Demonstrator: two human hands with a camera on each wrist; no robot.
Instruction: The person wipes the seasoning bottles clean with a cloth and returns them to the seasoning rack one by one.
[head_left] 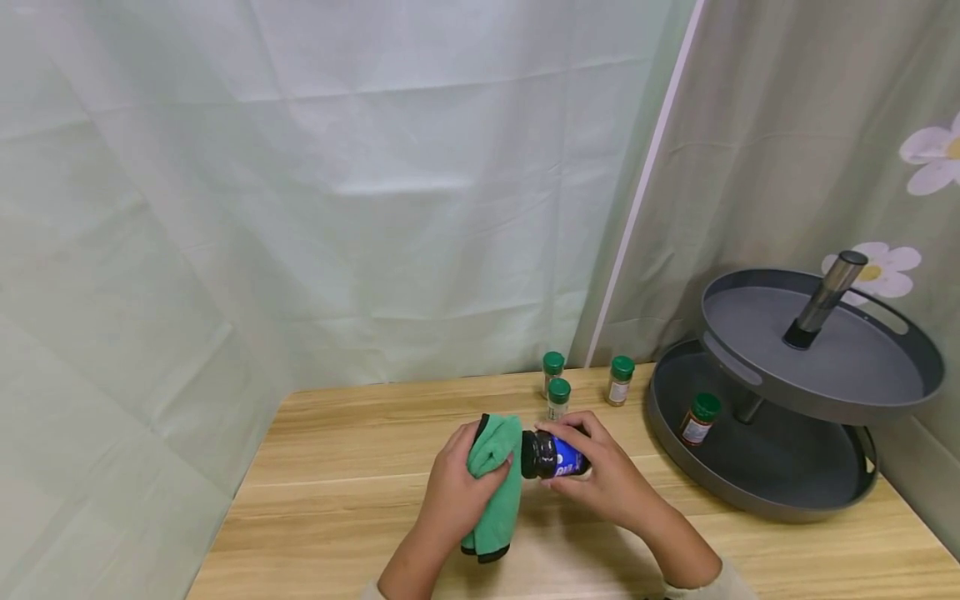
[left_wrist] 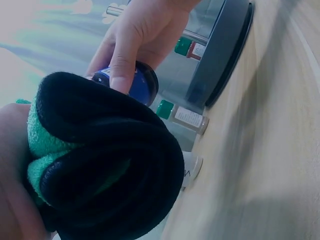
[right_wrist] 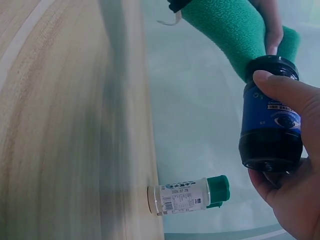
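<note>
My left hand grips a folded green cloth with black edging, held over the wooden table. In my right hand is a dark jar with a blue label and a black lid, tipped on its side with the lid toward the cloth. The right wrist view shows the thumb across the upper part of the jar and the cloth right at its lid. Seen from the left wrist, the cloth's black edge covers part of the jar.
Green-capped spice bottles stand behind the hands: one at the back, one nearer and another to the right. A grey two-tier tray stands at the right, a red-brown spice bottle on its lower level. Curtains hang behind the wooden table.
</note>
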